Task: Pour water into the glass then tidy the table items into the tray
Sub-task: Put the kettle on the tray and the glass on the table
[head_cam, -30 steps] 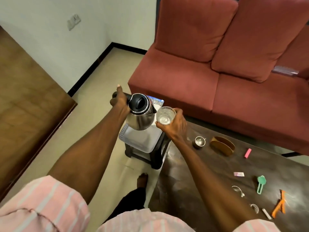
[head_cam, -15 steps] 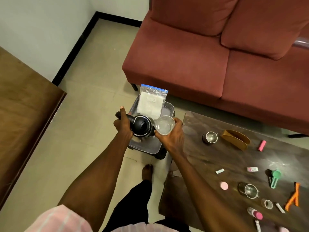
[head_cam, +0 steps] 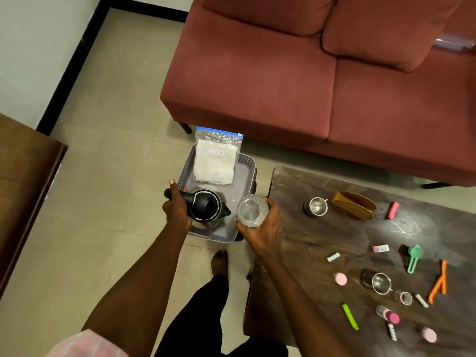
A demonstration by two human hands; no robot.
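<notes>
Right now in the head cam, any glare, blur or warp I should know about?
Head view: wide-angle warp bends the sofa and the skirting line; soft glare patches on the table; the glass in the right hand is transparent with faint edges; the shirt sleeve at bottom left is blurred; the kettle in the left hand is sharp.

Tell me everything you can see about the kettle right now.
The kettle has a shiny metal body, a black lid and a black handle. It is seen from above, roughly upright, its spout pointing toward the glass but not touching it. The left hand grips the handle. It sits low over the grey tray; whether it rests on it cannot be told.
</notes>
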